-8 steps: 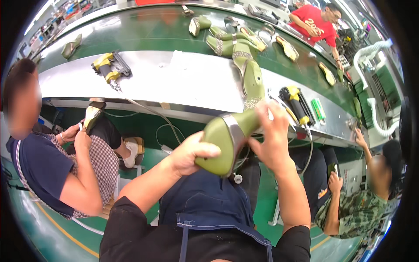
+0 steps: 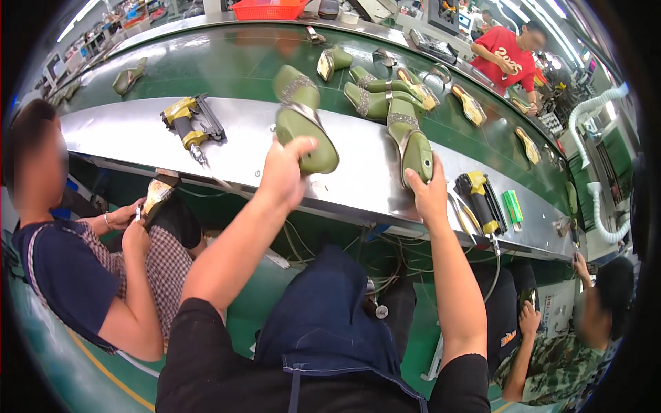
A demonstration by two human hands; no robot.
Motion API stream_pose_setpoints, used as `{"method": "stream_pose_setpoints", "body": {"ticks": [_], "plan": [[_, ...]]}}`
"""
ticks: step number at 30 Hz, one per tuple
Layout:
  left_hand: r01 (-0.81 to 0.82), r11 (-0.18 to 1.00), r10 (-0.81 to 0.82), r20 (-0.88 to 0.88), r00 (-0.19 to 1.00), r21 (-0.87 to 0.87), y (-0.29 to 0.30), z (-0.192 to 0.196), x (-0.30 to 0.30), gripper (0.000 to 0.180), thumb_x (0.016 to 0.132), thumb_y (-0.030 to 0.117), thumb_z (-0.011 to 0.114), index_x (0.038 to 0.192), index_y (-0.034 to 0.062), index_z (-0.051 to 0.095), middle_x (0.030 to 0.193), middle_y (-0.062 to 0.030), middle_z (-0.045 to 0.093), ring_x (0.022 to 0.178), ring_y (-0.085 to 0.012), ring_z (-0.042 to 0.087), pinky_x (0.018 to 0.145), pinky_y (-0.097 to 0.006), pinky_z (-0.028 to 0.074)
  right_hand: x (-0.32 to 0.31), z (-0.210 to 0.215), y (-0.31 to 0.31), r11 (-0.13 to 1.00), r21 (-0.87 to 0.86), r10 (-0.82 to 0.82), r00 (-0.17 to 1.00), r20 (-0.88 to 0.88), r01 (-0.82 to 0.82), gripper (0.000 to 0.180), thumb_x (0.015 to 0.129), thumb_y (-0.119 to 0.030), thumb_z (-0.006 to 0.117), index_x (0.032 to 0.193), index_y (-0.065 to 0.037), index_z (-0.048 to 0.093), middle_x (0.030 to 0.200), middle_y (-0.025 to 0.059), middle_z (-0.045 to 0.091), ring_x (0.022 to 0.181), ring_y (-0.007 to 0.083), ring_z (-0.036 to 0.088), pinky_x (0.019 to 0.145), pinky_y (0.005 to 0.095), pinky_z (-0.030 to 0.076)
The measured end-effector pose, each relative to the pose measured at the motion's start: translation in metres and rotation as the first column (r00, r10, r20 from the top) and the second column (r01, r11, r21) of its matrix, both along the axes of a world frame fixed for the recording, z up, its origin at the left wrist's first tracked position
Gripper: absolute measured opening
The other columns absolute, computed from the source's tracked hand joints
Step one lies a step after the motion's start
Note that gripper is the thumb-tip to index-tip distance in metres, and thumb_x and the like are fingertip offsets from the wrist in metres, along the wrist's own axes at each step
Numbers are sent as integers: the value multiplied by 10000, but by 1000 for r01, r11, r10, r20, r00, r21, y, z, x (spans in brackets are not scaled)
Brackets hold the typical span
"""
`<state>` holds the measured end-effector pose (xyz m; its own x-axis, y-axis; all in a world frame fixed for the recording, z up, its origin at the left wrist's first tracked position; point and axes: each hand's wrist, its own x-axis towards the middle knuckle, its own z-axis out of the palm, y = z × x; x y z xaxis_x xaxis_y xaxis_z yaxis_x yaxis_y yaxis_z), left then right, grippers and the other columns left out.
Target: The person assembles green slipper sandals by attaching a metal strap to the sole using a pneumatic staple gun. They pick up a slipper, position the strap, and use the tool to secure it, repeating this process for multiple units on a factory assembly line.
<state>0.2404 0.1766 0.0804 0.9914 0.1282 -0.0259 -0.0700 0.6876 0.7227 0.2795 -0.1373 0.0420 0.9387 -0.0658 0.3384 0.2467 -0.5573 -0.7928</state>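
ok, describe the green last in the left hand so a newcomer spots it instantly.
Find the silver ledge beside the green work surface; the person's left hand is over its middle. It grips a green last with a glittery band and shiny strap. The neighbouring last at the right hand shows a dark round hole; this one shows none.

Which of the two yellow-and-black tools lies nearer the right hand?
The tool beside the small green packet, just right of the right hand; the other tool lies farther off, left of the left hand.
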Motion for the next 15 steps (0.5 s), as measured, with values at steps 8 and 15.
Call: {"method": "stream_pose_setpoints", "body": {"ticks": [8,15], "plan": [[-540,782,548,68,834,310,90,-28,210,590,794,36,715,1339,-26,499,1168,-162,635,1015,-281,644,896,-409,546,-4,-16,17,994,107,-6,997,-83,15,793,920,-188,773,1565,67,389,1429,268,597,1302,330,608,1099,391,471],[-458,288,772,79,631,841,171,-102,318,722,843,205,745,1465,-64,493,1357,-288,642,1272,-434,624,1096,-467,487,-2,-8,22,991,131,-3,996,-93,15,824,909,-159,767,1592,41,350,1420,250,599,1296,318,611,1097,402,476]]}}
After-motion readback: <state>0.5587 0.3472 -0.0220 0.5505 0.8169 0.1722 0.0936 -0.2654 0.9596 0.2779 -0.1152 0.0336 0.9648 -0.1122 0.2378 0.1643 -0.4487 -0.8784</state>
